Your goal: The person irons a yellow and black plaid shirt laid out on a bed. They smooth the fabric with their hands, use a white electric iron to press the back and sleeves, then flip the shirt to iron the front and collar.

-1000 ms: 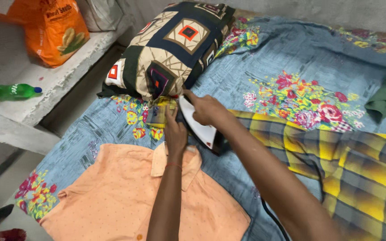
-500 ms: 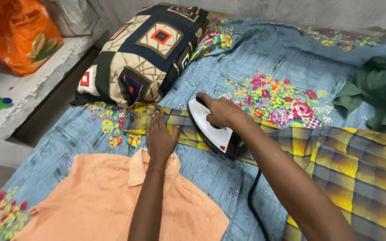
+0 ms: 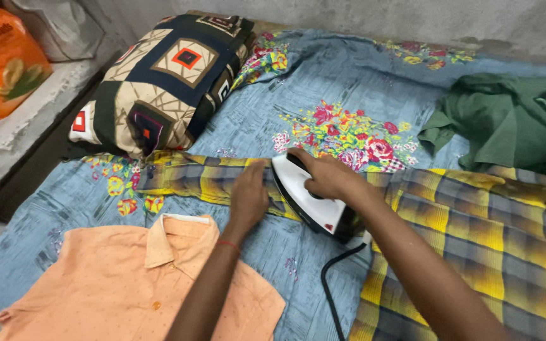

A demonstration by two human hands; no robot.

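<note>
Underneath, blue floral bedsheet (image 3: 349, 76), grey wall (image 3: 380, 16)

White electric iron (image 3: 308, 202) with black cord, flat on the yellow-grey checked cloth (image 3: 450, 221), cloth spread flat, its narrow end stretched just below the patterned pillow (image 3: 159, 82)

One package up at your far left.
Orange sack (image 3: 1, 63) with yellow-green picture sits on the pale ledge (image 3: 7, 142).
</note>
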